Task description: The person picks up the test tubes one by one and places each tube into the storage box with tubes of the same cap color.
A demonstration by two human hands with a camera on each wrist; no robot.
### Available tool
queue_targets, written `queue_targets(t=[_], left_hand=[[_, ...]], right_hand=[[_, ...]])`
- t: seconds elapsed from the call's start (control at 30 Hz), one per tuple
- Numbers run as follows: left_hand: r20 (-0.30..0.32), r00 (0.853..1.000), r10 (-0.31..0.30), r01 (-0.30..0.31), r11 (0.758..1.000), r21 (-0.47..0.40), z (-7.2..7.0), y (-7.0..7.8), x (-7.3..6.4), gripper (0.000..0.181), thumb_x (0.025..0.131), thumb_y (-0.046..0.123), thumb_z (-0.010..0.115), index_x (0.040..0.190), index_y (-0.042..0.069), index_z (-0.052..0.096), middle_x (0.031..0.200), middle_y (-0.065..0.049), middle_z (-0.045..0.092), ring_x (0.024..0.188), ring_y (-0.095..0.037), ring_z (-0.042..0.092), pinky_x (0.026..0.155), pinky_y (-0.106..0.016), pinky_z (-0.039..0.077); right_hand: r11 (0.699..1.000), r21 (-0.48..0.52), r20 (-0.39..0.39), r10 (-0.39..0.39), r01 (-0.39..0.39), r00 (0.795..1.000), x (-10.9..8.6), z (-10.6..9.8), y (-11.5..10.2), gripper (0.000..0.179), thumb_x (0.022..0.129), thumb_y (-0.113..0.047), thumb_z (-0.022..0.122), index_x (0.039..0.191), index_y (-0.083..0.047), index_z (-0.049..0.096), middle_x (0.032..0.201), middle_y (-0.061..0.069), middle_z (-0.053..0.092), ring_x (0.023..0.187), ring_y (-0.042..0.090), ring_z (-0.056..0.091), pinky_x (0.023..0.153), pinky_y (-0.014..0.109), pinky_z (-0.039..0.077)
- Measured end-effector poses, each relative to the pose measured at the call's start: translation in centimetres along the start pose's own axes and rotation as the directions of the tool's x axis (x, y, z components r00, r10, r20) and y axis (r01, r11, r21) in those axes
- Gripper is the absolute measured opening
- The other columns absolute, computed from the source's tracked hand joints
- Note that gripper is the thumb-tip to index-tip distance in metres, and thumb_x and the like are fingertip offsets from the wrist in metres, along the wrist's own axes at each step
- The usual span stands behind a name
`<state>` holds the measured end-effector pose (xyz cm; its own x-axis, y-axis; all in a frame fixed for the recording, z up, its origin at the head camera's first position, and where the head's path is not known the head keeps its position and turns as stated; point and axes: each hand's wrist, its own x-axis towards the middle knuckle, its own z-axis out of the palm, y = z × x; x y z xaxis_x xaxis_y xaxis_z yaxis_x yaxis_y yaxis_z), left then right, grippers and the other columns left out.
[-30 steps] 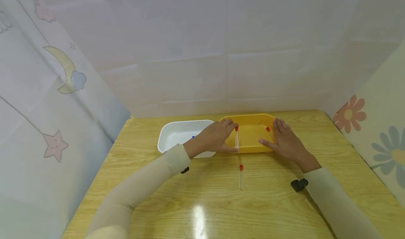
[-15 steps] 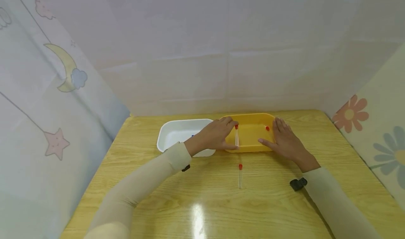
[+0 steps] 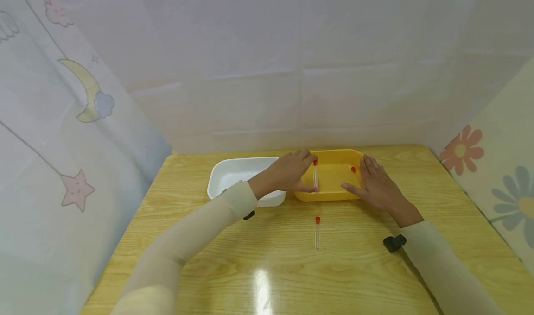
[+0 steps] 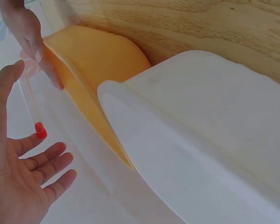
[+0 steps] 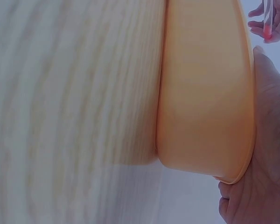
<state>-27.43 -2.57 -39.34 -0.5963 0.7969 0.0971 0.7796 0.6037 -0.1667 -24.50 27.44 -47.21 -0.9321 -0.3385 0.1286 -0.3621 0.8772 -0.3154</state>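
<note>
Left hand's (image 3: 288,172) grip pinches a red-capped tube (image 3: 315,176) by its 2 ends, long axis near-to-far, above the yellow tray's (image 3: 329,196) left part. Right hand's (image 3: 378,185) fingers lie straight at its right rim.

We lose part of the yellow tray (image 3: 333,196) behind the left hand (image 3: 292,170) and some of its right end behind the right hand (image 3: 378,186). Inside, a red cap (image 3: 353,169) is too small for us to make out clearly. The left wrist view cuts off the white tray (image 4: 214,93).

Wood-grain table (image 3: 225,268): white tray (image 3: 229,178), yellow tray (image 3: 333,180), red-capped tube (image 3: 317,234).
</note>
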Motion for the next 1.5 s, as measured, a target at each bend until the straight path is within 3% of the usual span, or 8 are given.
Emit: queue_targets(t=[0.27,0.57,0.97,1.5], left_hand=[[0.02,1.0,-0.003,0.003,1.0,-0.005,-0.1,-0.1,0.6,0.095,0.087,0.073,0.061,0.15,0.004,0.043,0.136,-0.009,0.05,0.118,-0.022,0.051,0.095,-0.036,0.051],[0.014,1.0,0.0,0.0,1.0,0.004,-0.2,0.0,0.9,0.094,0.087,0.073,0.061,0.148,0.004,0.046,0.132,-0.009,0.051,0.112,-0.021,0.053,0.09,-0.034,0.053],[0.034,0.999,-0.005,0.004,0.999,0.035,-0.1,0.2,1.8,0.096,0.088,0.078,0.053,0.15,0.005,0.045,0.136,-0.008,0.05,0.116,-0.02,0.051,0.094,-0.036,0.051],[0.063,0.997,-0.044,0.044,0.999,0.004,0.0,-0.5,3.0,0.091,0.09,0.074,0.055,0.15,0.005,0.043,0.139,-0.009,0.05,0.122,-0.022,0.052,0.1,-0.036,0.049]], right_hand=[[1.0,0.006,-0.003,0.0,0.0,1.0,-0.1,0.0,0.2,0.108,0.099,-0.065,0.049,0.155,0.016,0.004,0.164,0.029,-0.01,0.151,0.05,-0.001,0.119,0.063,0.002],[1.0,0.002,-0.007,0.0,0.0,1.0,0.1,0.2,0.2,0.108,0.099,-0.066,0.048,0.155,0.016,0.005,0.164,0.03,-0.01,0.151,0.051,-0.001,0.119,0.063,0.002],[1.0,0.007,0.008,0.005,-0.005,1.0,0.0,0.0,0.1,0.109,0.099,-0.067,0.047,0.155,0.015,0.002,0.164,0.029,-0.012,0.151,0.051,-0.003,0.119,0.063,0.001],[1.0,-0.001,0.001,0.003,-0.003,1.0,-0.2,-0.1,-0.1,0.109,0.099,-0.066,0.048,0.155,0.014,0.002,0.164,0.029,-0.011,0.151,0.051,-0.001,0.119,0.064,0.002]])
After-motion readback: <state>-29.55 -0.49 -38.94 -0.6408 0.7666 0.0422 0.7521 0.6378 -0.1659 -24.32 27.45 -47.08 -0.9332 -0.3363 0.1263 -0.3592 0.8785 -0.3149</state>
